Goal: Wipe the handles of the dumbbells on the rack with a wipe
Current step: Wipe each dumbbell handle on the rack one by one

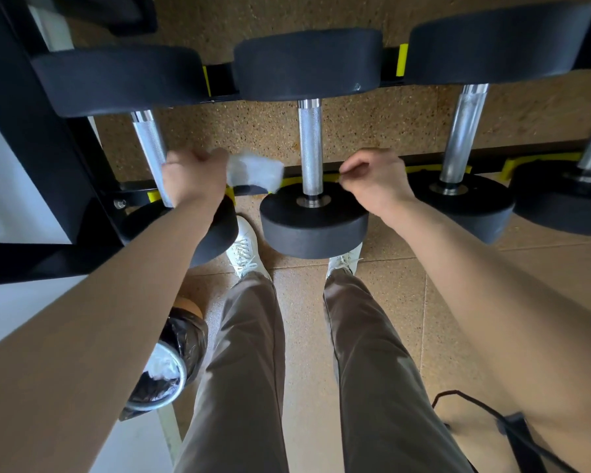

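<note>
The black rack (pixel 31 131) carries a row of dumbbells with steel handles running near to far. The leftmost dumbbell (pixel 116 80) and the middle dumbbell (pixel 313 227) flank the working area. A lined bin (pixel 181 339) stands on the floor, near left. The left hand (pixel 193 175) grips the white wipe (pixel 255 172) between those two handles. The right hand (pixel 376 179), fingers curled and holding nothing, is just right of the middle handle.
</note>
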A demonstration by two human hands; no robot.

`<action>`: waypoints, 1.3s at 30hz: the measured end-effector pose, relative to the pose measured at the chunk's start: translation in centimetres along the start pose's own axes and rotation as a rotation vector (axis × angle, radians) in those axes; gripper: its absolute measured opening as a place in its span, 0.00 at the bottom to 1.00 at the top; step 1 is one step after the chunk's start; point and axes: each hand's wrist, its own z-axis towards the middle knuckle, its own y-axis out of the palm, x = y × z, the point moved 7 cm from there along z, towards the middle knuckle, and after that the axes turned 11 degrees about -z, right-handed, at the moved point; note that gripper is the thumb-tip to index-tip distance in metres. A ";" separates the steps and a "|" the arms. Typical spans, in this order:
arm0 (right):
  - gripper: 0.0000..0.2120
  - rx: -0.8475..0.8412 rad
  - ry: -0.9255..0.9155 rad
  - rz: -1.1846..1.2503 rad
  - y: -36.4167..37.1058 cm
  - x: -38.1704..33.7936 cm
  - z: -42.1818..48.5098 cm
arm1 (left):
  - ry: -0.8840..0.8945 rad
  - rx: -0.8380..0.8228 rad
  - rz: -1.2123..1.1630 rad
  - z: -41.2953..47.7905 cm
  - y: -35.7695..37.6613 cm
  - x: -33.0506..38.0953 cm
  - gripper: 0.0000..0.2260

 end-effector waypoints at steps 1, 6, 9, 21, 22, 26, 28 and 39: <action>0.07 0.009 0.021 0.040 -0.3 0.1 0.3 | -0.037 0.004 -0.098 0.3 0.0 -0.1 0.14; 0.07 -0.043 0.113 0.256 -0.7 -0.6 1.7 | -0.194 -0.354 -0.640 -1.3 4.6 1.5 0.03; 0.11 -0.206 0.213 0.627 0.9 -1.4 2.2 | -0.354 -0.558 -0.910 -3.5 8.0 3.5 0.10; 0.11 -0.157 0.330 1.098 0.6 -2.5 3.2 | -0.331 -0.423 -0.936 -3.3 8.9 5.4 0.03; 0.10 -0.138 0.336 1.172 -0.1 -2.1 3.2 | -0.307 -0.400 -0.921 -3.1 8.8 5.6 0.03; 0.09 -0.071 0.350 1.375 -1.6 -0.9 2.5 | -0.346 -0.334 -0.904 -3.0 9.5 6.1 0.08; 0.11 -0.074 0.349 1.416 -0.9 -1.2 2.0 | -0.412 -0.318 -1.003 -3.4 9.6 6.1 0.07; 0.11 -0.108 0.299 1.293 -0.5 -2.7 1.9 | -0.388 -0.274 -1.065 -4.5 7.9 4.0 0.06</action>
